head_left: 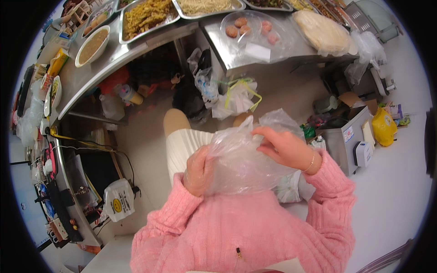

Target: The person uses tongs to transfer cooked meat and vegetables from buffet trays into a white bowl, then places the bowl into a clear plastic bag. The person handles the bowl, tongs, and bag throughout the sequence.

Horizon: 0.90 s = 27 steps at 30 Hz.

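Observation:
In front of my pink sweater I have a clear, crumpled plastic bag (246, 164). It spreads between my hands above my lap, its upper edge loose and uneven. My left hand (198, 172) is closed on the bag's left side, and some of its fingers are covered by the film. At the upper right, my right hand (283, 148) has bent fingers pinching the bag near its top edge. The film is cloudy with folds, and I cannot make out anything inside it.
Ahead stands a steel counter (218, 41) with trays of food, including a fried-food tray (148, 20), and a bowl of brown sauce (92, 45). Bags lie on the floor beneath, near a white bag (234, 100). A grey cabinet (339, 145) stands right; cables hang left.

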Motion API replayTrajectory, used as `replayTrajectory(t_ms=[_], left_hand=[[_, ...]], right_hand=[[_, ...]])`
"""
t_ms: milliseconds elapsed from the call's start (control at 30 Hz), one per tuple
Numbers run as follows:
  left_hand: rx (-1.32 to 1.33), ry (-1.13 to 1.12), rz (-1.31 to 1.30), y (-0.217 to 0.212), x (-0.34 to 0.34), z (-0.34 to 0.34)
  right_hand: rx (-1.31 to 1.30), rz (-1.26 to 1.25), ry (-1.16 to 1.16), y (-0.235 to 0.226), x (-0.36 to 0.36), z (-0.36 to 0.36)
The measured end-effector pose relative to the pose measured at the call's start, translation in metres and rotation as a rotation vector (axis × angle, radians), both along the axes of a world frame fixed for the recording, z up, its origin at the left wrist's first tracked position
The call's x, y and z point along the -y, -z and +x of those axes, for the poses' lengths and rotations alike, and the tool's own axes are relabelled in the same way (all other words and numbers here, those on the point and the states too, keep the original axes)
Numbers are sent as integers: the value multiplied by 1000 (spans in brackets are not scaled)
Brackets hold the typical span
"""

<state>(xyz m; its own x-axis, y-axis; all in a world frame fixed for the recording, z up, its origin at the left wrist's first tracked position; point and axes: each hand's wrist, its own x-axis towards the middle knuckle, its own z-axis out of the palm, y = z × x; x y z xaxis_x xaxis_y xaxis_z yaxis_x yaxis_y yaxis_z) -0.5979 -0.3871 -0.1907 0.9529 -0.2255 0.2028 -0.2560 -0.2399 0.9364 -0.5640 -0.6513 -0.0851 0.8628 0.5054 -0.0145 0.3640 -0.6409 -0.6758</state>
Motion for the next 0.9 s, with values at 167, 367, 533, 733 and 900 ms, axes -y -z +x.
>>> replayTrajectory(t_ms=[167, 367, 533, 733, 900], left_hand=[[-367, -379, -783, 6, 9, 8], [-317, 102, -1270, -1, -78, 80], [30, -462, 827, -68, -116, 151], [66, 33, 1010, -123, -44, 252], [-186, 105, 370, -111, 21, 323]], right_hand=[[-361, 627, 473, 11, 42, 7], [114, 1499, 874, -23, 126, 47], [1090, 360, 942, -40, 125, 114], [1060, -380, 362, -15, 67, 183], [780, -357, 193, -15, 44, 189]])
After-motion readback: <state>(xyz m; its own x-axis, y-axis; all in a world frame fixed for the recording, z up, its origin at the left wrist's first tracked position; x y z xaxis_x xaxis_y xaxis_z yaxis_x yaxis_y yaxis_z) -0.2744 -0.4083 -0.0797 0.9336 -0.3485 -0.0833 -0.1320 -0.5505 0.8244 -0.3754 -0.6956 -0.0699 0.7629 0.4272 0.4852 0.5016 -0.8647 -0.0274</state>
